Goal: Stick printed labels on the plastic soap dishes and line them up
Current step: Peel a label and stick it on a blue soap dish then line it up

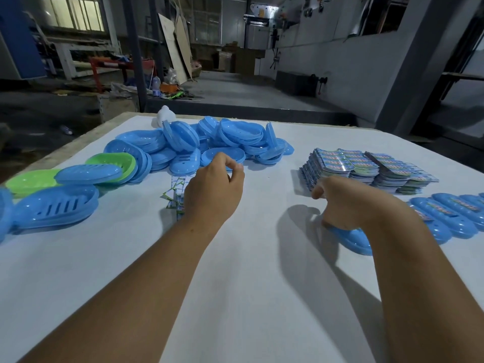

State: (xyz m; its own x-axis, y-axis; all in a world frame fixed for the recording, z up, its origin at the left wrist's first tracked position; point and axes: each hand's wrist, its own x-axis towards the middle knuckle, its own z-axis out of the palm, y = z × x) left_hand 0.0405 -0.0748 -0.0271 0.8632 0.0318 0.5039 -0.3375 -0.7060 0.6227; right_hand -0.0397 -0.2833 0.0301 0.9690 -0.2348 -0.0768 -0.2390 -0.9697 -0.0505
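Our right hand (pixel 348 205) presses curled fingers onto a blue soap dish (pixel 353 238) beside the labelled row (pixel 450 216). Our left hand (pixel 214 187) pinches thumb to forefinger near the heap (pixel 199 142); what it pinches, we cannot tell. Bare table (pixel 235 284) lies open toward us.

Table surface (pixel 248 297): white. Piled soap dishes (pixel 209 142): light blue. 2 dishes (pixel 115 163) at left: green. Label stacks (pixel 366 166): multicoloured print, mainly blue and green. Lined-up dishes (pixel 450 218): blue, bearing multicoloured labels. Backing scraps (pixel 175 195): white, green-edged.
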